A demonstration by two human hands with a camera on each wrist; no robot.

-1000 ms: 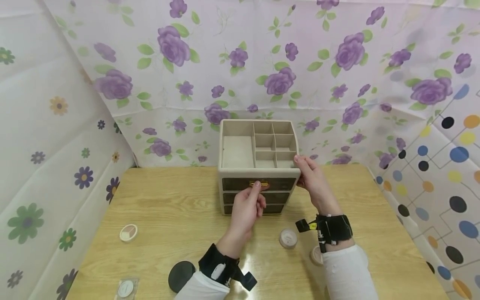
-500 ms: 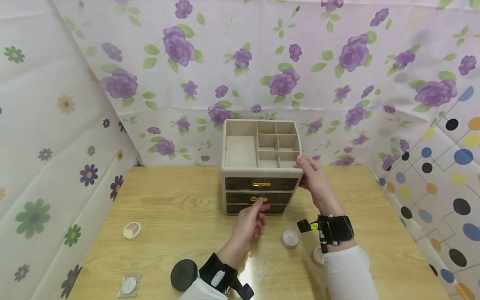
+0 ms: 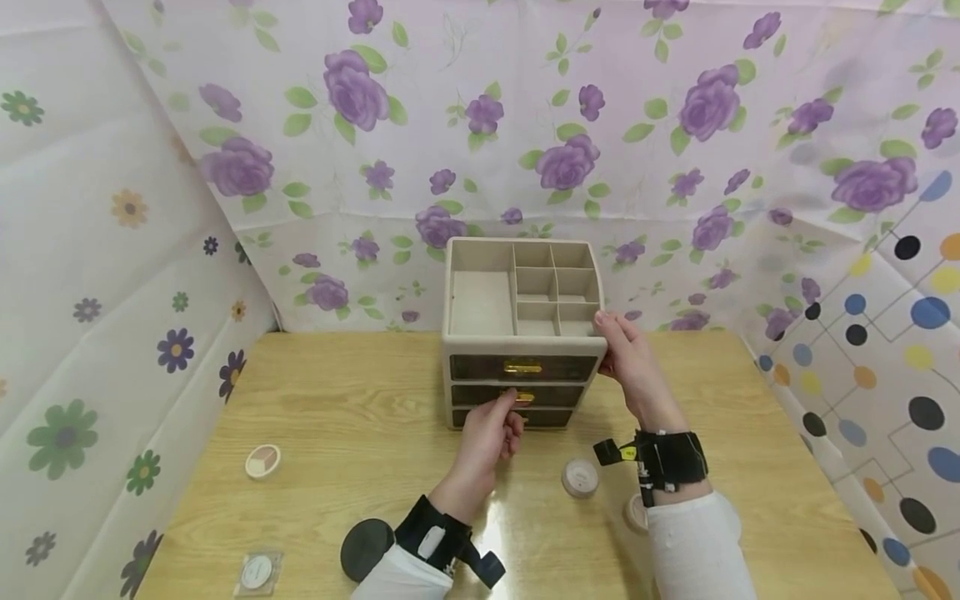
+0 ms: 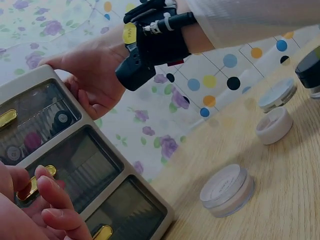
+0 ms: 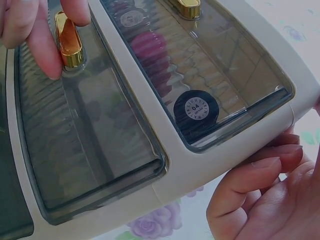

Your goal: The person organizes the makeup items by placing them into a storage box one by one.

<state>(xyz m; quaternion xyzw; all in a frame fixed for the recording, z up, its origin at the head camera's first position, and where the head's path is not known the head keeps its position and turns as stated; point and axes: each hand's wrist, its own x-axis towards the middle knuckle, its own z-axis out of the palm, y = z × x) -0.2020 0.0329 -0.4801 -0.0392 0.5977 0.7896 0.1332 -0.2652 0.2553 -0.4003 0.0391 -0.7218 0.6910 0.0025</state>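
A beige cosmetics organizer [image 3: 525, 341] stands at the back of the table, with three dark see-through drawers and an open divided top. At the middle drawer [image 3: 472, 395], my left hand [image 3: 487, 437] pinches the gold handle [image 5: 70, 42] between thumb and finger. All three drawers sit flush in the frame. My right hand [image 3: 633, 371] grips the organizer's right side, thumb at the top edge and fingers curled behind the front corner. Through the top drawer's front [image 5: 235, 65] show a black round pot [image 5: 195, 112] and a pink round item [image 5: 148, 46].
Two small round pots, one nearer [image 3: 580, 477] and one by the right sleeve [image 3: 636, 512], lie on the wooden table [image 3: 337, 392]. To the left are a black round case [image 3: 367, 550], a two-tone round palette [image 3: 263, 461] and a packaged white disc [image 3: 257, 572]. Patterned cloth encloses the table.
My left hand has left the top drawer's handle, moved down and taken hold of the middle one. My right hand keeps its grip on the organizer's side.
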